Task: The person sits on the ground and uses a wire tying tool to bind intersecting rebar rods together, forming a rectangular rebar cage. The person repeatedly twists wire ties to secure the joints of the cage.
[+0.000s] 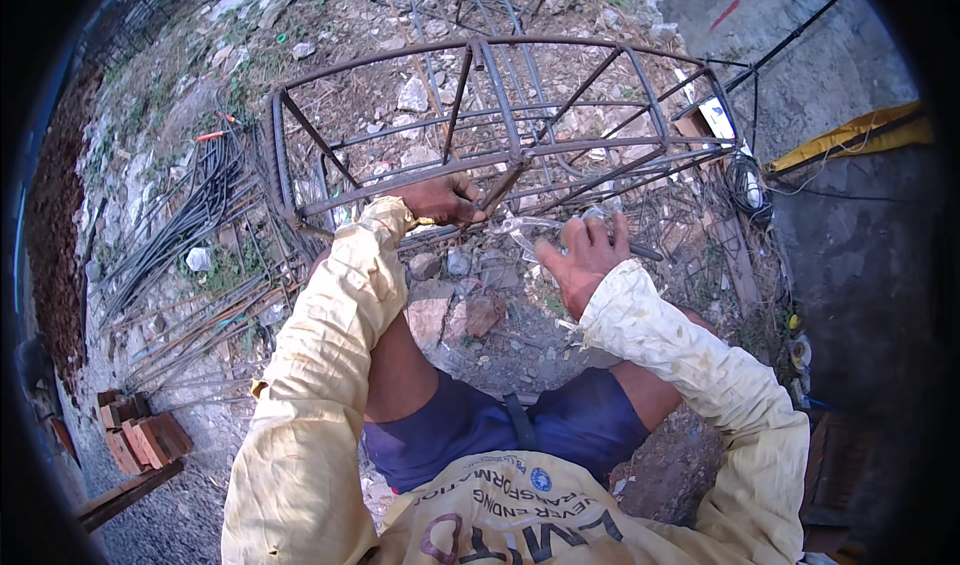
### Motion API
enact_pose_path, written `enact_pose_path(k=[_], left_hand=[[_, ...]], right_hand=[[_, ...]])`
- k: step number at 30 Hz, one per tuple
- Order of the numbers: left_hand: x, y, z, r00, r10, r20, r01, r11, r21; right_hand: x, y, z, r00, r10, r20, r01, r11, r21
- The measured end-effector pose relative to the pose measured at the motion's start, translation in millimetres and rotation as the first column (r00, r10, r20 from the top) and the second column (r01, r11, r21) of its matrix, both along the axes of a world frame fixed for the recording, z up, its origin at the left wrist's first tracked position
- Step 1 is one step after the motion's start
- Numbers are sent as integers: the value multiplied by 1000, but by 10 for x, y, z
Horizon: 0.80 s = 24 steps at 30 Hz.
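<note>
A cage of rust-brown steel reinforcing bars point(400, 187) stands in front of me, its near bar running across just beyond my hands. My left hand point(445, 200) is closed at that bar, its fingertips pinched by the lower end of a short slanted bar point(503, 187). Whatever lies between those fingertips is too small to make out. To the right, my right hand point(590, 265) holds a metal hand tool that looks like pliers point(522, 229). The tool points left toward the slanted bar, with a gap between its tip and my left fingertips.
Bundled thin rods and wire point(190, 220) lie on the rubble at left. Red bricks point(148, 440) are stacked at lower left. More bar frames point(470, 0) stand behind. On the right are a yellow cloth point(850, 137), coiled wire point(745, 180) and concrete paving. Broken stones point(428, 315) lie between my legs.
</note>
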State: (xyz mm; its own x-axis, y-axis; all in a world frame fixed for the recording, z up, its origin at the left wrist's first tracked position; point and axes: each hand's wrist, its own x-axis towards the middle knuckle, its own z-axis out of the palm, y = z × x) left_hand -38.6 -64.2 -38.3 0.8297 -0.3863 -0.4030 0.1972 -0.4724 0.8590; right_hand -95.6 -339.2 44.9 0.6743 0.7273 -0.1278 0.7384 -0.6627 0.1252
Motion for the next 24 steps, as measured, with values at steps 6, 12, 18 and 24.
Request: enact_pose_path(k=[6,12,18,24], left_hand=[[-24,-12,57,1000,2,14,-3,1000,25],[-49,-21,132,999,22,-43,-21,999,38],[-27,-72,62,995,60,-85,-59,998,8],[-303,-208,335,956,166,242,-150,985,-81]], right_hand=[[19,15,-62,997,-18,-78,12,997,-82],[347,-244,-332,980,-186,-78,181,981,-65],[625,-530,-865,649,-58,-759,317,927,200],[499,-407,-1589,740,-239,-629,442,877,187]])
